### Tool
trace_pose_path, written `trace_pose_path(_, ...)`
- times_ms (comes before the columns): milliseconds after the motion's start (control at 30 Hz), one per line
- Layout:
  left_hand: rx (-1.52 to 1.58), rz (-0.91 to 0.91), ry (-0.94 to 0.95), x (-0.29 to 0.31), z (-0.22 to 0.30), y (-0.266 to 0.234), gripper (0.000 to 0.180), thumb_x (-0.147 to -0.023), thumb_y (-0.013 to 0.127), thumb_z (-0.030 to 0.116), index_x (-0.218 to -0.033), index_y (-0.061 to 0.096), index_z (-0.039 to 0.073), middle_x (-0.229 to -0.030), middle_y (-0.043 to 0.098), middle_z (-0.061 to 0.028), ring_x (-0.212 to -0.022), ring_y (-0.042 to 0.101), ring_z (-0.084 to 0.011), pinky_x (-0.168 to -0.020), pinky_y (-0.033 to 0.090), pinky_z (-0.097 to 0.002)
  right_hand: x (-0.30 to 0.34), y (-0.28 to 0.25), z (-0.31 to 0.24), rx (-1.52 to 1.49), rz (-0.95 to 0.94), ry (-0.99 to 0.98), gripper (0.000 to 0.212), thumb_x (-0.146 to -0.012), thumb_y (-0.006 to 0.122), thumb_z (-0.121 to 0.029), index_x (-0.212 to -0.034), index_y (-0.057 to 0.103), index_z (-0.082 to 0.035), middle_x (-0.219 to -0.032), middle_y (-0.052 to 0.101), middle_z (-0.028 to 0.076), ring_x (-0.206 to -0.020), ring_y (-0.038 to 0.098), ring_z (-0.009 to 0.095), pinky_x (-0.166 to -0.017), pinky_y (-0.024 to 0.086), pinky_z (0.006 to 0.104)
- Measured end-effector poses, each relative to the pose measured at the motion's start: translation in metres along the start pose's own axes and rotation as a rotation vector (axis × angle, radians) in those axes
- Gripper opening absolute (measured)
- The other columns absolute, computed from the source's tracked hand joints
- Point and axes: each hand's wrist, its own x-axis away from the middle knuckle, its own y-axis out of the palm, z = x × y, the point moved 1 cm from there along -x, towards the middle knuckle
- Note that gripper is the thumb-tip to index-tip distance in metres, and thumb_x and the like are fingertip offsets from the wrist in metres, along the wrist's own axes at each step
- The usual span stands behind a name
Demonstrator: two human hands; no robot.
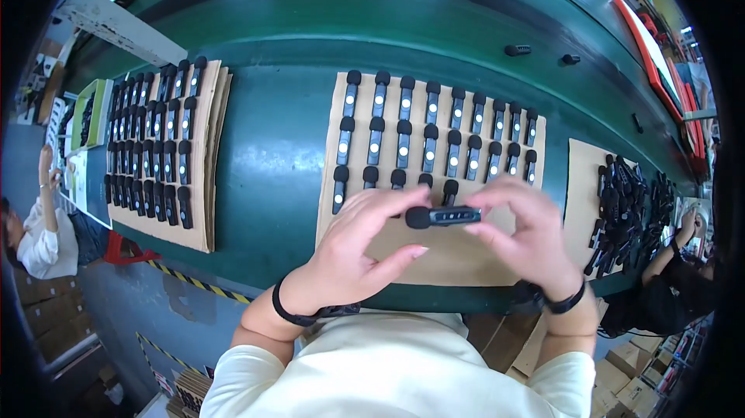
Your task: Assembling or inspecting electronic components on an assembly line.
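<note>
A small black clip-on microphone (452,216) with a foam tip is held level above a cardboard sheet (458,267). My right hand (528,228) pinches its right end between thumb and fingers. My left hand (349,243) is open, its thumb and forefinger spread on either side of the foam tip, with a gap showing around it. Beneath and beyond my hands, rows of similar microphones (403,142), most with a round white spot, lie on the sheet. My hands hide part of the nearest row.
Stacked cardboard sheets with more microphones (159,127) lie at left. A heap of black microphones (621,204) sits on cardboard at right. Two loose ones (517,50) rest on the green table (272,138). A metal post (120,26) rises at far left. Other people sit at both sides.
</note>
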Motion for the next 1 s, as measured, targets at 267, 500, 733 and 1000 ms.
trace_pose_path(267,-0.132,-0.215,0.211,0.01,-0.001,0.003,0.036,-0.074,0.08,0.005,-0.107,0.066,0.001,-0.1,0.069,-0.0116,-0.096,0.064,-0.0266,-0.098,0.044,-0.0444,0.047,0.037,-0.005,-0.134,0.279,-0.037,0.027,-0.077,0.078,-0.004,-0.1,0.066,0.003,-0.087,0.065,0.012,-0.078,0.06,0.023,-0.07,0.047,0.0312)
trace_pose_path(500,-0.18,-0.232,0.323,0.015,0.006,0.007,0.032,-0.073,0.081,0.006,-0.102,0.066,0.004,-0.089,0.069,-0.0063,-0.08,0.064,-0.0203,-0.095,0.044,-0.0479,0.057,0.042,-0.007,-0.158,0.314,-0.11,0.028,-0.076,0.078,-0.003,-0.101,0.066,0.002,-0.088,0.066,0.011,-0.077,0.061,0.023,-0.069,0.048,0.0321)
trace_pose_path(733,-0.162,-0.204,0.255,0.018,0.017,0.012,0.029,-0.073,0.079,0.011,-0.1,0.068,0.006,-0.088,0.066,-0.007,-0.083,0.063,-0.0244,-0.093,0.044,-0.0437,0.059,0.043,-0.007,-0.149,0.318,-0.167,0.028,-0.075,0.077,0.0,-0.102,0.067,-0.001,-0.09,0.068,0.011,-0.077,0.063,0.025,-0.068,0.05,0.0333)
trace_pose_path(1000,-0.182,-0.257,0.302,0.018,0.01,0.013,0.03,-0.074,0.078,0.01,-0.102,0.066,0.006,-0.092,0.066,-0.0071,-0.086,0.062,-0.0252,-0.095,0.043,-0.0455,0.061,0.048,-0.001,-0.292,0.336,-0.153,0.028,-0.076,0.075,0.003,-0.102,0.065,-0.002,-0.094,0.067,0.012,-0.083,0.063,0.026,-0.074,0.05,0.0342)
